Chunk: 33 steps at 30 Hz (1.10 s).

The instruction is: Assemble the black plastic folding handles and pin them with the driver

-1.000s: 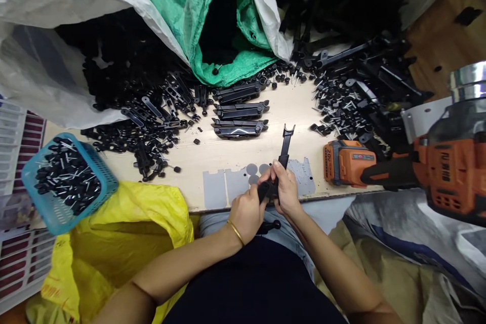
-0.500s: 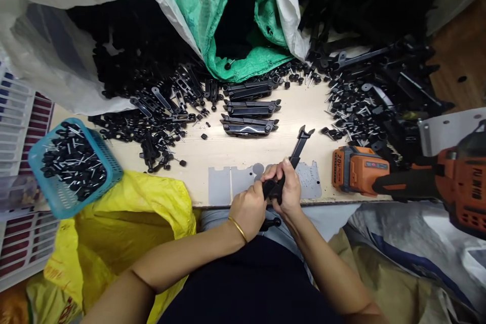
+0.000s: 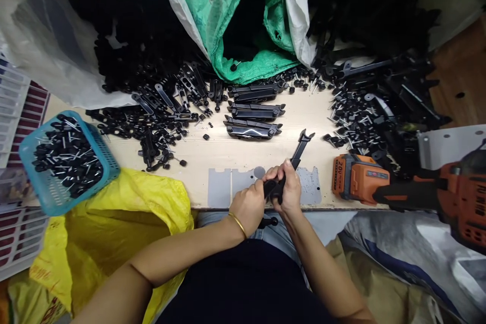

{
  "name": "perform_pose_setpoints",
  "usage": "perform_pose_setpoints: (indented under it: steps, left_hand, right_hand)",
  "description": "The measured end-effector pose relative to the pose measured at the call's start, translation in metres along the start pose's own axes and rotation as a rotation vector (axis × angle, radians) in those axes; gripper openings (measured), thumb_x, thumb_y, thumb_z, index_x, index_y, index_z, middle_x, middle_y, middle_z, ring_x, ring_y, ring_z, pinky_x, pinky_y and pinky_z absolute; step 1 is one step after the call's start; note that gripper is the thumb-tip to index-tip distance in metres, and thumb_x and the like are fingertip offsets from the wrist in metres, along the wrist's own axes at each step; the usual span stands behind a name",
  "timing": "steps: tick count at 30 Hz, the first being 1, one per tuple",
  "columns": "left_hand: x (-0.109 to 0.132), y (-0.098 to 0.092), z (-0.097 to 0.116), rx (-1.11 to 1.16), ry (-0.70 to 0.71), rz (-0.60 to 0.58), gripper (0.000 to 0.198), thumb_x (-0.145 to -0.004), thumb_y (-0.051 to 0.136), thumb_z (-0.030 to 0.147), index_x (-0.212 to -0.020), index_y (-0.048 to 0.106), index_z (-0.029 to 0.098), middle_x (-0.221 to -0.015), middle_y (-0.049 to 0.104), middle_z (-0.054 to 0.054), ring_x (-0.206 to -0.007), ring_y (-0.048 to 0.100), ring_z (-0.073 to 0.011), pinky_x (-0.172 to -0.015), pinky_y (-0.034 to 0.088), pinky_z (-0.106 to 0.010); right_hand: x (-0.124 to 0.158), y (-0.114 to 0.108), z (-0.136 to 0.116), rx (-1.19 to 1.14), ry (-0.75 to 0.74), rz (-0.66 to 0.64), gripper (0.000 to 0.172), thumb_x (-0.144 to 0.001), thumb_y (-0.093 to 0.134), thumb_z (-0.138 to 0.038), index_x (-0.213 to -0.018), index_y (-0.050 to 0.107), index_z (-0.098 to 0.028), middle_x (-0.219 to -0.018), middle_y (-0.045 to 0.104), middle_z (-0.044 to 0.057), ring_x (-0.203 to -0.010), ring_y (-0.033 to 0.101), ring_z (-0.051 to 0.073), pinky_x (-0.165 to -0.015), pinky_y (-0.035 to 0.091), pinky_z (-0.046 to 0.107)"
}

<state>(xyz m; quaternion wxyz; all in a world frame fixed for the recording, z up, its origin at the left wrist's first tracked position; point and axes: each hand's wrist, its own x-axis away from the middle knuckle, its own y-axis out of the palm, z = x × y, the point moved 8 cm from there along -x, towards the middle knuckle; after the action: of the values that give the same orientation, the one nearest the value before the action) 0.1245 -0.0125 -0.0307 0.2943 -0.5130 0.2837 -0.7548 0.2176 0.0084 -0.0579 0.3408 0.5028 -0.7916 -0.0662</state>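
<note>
Close to the table's front edge, my right hand [image 3: 290, 187] is wrapped round a black plastic bracket arm [image 3: 299, 148], whose forked tip points up and away to the right. My left hand [image 3: 248, 205], with a gold bangle at the wrist, grips a black part at the lower end of the same bracket arm. A black ball-ended piece [image 3: 270, 222] shows below the hands, over my lap. The joint between the hands is mostly covered by fingers. Beyond them lie several folded black bracket arms [image 3: 253, 128] in a stack of rows.
A blue basket [image 3: 110, 162] of black-headed screws stands left, above a yellow sack [image 3: 132, 187]. An orange cordless drill [image 3: 360, 177] lies at right. Loose screws [image 3: 357, 121] and black parts [image 3: 152, 136] spread before a white sack [image 3: 34, 45] and a green sack [image 3: 205, 15].
My hands keep their hold on the bracket arm in nearly the same place. The camera view has shifted slightly; the grips look unchanged.
</note>
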Motion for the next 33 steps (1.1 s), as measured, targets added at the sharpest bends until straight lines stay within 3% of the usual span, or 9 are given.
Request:
perform_pose_setpoints:
  steps: [5, 9, 12, 14, 16, 19, 22, 26, 33]
  left_hand:
    - [-0.002, 0.005, 0.0, 0.03, 0.031, -0.017, 0.024, -0.088, 0.047, 0.019, -0.111, 0.049, 0.011, -0.097, 0.068, -0.013, -0.085, 0.067, -0.0245, -0.073, 0.051, -0.033]
    - [-0.022, -0.001, -0.008, 0.029, 0.111, -0.019, 0.027, -0.088, 0.049, 0.022, -0.113, 0.049, 0.012, -0.093, 0.068, -0.011, -0.083, 0.067, -0.0246, -0.07, 0.051, -0.032]
    - [-0.045, -0.018, -0.019, -0.043, 0.242, -0.014, 0.025, -0.087, 0.053, 0.025, -0.11, 0.052, 0.017, -0.097, 0.067, -0.009, -0.086, 0.066, -0.0249, -0.071, 0.051, -0.033]
    - [-0.056, -0.031, -0.028, -0.132, 0.323, 0.05, 0.029, -0.082, 0.061, 0.025, -0.109, 0.054, 0.018, -0.103, 0.064, -0.009, -0.093, 0.064, -0.0262, -0.074, 0.05, -0.034]
    - [-0.06, -0.043, -0.032, -0.195, 0.408, 0.177, 0.044, -0.075, 0.069, 0.023, -0.115, 0.051, 0.017, -0.11, 0.061, -0.011, -0.102, 0.059, -0.0274, -0.083, 0.049, -0.037]
    - [-0.057, -0.047, -0.03, -0.184, 0.563, 0.348, 0.052, -0.075, 0.07, 0.021, -0.121, 0.046, 0.013, -0.116, 0.058, -0.013, -0.11, 0.054, -0.0254, -0.095, 0.043, -0.038]
    - [-0.059, -0.039, -0.029, -0.127, 0.637, 0.401, 0.04, -0.082, 0.063, 0.025, -0.116, 0.049, 0.011, -0.112, 0.061, -0.011, -0.104, 0.057, -0.0215, -0.092, 0.045, -0.033]
    - [-0.062, -0.034, -0.032, -0.119, 0.64, 0.461, 0.029, -0.087, 0.055, 0.033, -0.11, 0.052, 0.015, -0.1, 0.064, -0.006, -0.093, 0.06, -0.0193, -0.076, 0.049, -0.029]
    - [-0.06, -0.036, -0.033, -0.139, 0.634, 0.513, 0.031, -0.089, 0.048, 0.04, -0.109, 0.053, 0.016, -0.094, 0.063, -0.004, -0.09, 0.059, -0.0187, -0.065, 0.047, -0.027]
  right_hand:
    - [-0.004, 0.004, 0.005, 0.056, 0.04, -0.01, 0.042, -0.076, 0.06, -0.048, -0.052, 0.042, -0.019, -0.048, 0.054, -0.002, -0.056, 0.058, 0.013, -0.055, 0.046, 0.024]
    - [-0.012, -0.005, 0.006, 0.161, 0.054, 0.019, 0.043, -0.074, 0.058, -0.055, -0.055, 0.041, -0.02, -0.053, 0.058, -0.001, -0.06, 0.06, 0.014, -0.056, 0.047, 0.025]
    - [-0.014, -0.02, -0.002, 0.522, 0.17, -0.142, 0.04, -0.07, 0.062, -0.057, -0.064, 0.051, -0.019, -0.064, 0.064, 0.002, -0.063, 0.061, 0.016, -0.056, 0.047, 0.027]
    - [-0.011, -0.036, -0.014, 0.845, 0.23, -0.268, 0.04, -0.07, 0.062, -0.057, -0.065, 0.054, -0.018, -0.065, 0.065, 0.004, -0.061, 0.061, 0.017, -0.058, 0.048, 0.03]
    - [-0.011, -0.047, -0.04, 1.154, 0.076, -0.286, 0.038, -0.075, 0.059, -0.055, -0.064, 0.055, -0.018, -0.064, 0.064, 0.004, -0.061, 0.06, 0.018, -0.062, 0.048, 0.033]
    - [-0.007, -0.026, -0.068, 1.468, -0.45, -0.313, 0.026, -0.08, 0.057, -0.044, -0.079, 0.059, -0.018, -0.083, 0.065, 0.009, -0.082, 0.06, 0.024, -0.077, 0.046, 0.039]
    - [-0.005, 0.005, -0.045, 1.627, -0.742, -0.477, 0.034, -0.082, 0.057, -0.034, -0.11, 0.056, -0.015, -0.114, 0.059, 0.015, -0.107, 0.051, 0.029, -0.092, 0.039, 0.044]
    - [-0.023, 0.016, -0.007, 1.701, -0.742, -0.621, 0.038, -0.085, 0.053, -0.024, -0.122, 0.048, -0.017, -0.111, 0.06, 0.012, -0.104, 0.053, 0.026, -0.091, 0.034, 0.043]
    - [-0.036, 0.011, -0.004, 1.64, -0.721, -0.775, 0.034, -0.087, 0.052, -0.027, -0.12, 0.05, -0.016, -0.105, 0.062, 0.011, -0.099, 0.055, 0.024, -0.088, 0.032, 0.042]
